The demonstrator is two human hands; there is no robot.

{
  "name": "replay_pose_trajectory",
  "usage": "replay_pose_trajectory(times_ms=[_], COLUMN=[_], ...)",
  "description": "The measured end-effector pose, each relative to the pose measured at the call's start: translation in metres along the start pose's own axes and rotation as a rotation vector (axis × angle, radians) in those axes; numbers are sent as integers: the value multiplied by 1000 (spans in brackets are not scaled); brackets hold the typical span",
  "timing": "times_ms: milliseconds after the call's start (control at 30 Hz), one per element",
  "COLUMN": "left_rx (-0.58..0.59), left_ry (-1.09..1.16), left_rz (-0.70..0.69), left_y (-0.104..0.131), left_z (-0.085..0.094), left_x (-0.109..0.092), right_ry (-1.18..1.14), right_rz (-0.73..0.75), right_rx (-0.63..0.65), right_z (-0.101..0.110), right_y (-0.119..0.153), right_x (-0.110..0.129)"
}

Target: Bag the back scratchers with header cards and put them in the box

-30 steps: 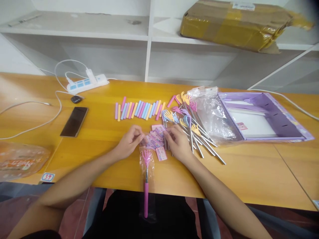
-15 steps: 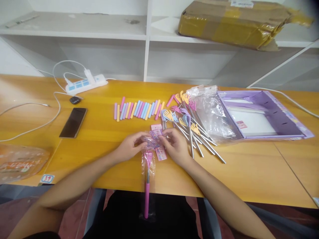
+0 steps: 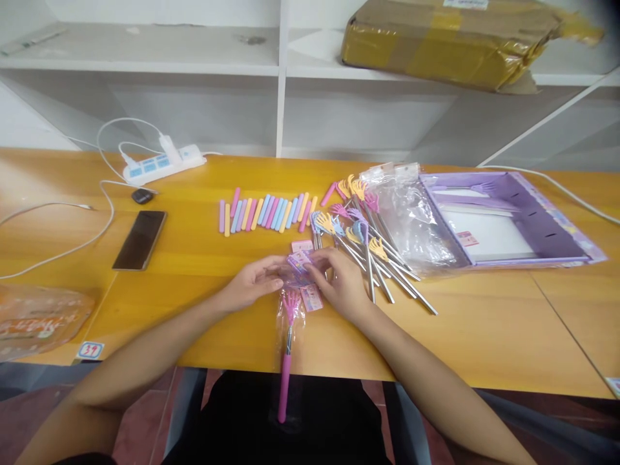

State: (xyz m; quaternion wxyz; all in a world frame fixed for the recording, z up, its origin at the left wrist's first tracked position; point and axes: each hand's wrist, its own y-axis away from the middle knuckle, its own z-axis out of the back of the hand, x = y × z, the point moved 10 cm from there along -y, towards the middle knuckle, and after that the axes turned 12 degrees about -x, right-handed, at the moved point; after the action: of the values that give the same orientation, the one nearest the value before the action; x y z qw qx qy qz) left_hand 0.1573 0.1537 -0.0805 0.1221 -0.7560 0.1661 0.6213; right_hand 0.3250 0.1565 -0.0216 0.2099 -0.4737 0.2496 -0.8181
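My left hand has its thumb and fingers closed at the upper left edge of a clear plastic bag. Inside the bag is a back scratcher with a pink claw and a pink handle, hanging past the table edge. My right hand pinches a small pink and purple printed card over the top of the bag. Another printed card lies beside the bag under my right hand, and a pink card lies just behind.
Several metal back scratchers are piled to the right, next to clear bags and a purple box. Colored handle tubes line the table's middle. A phone and a power strip are at left.
The card in my right hand has tilted and shifted slightly left over the bag's top. My left thumb and fingers have moved a little left. The view has shifted slightly.
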Motion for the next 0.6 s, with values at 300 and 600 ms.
replay_pose_trajectory(times_ms=[300,600], left_rx=[8,1], left_ry=[93,181], left_rz=[47,65], left_y=[-1,-1], left_z=[-1,-7], left_x=[3,-7], right_ry=[17,24], right_rz=[151,151], right_rx=[-16,106], right_z=[6,-5], right_y=[0,2], right_x=[17,15])
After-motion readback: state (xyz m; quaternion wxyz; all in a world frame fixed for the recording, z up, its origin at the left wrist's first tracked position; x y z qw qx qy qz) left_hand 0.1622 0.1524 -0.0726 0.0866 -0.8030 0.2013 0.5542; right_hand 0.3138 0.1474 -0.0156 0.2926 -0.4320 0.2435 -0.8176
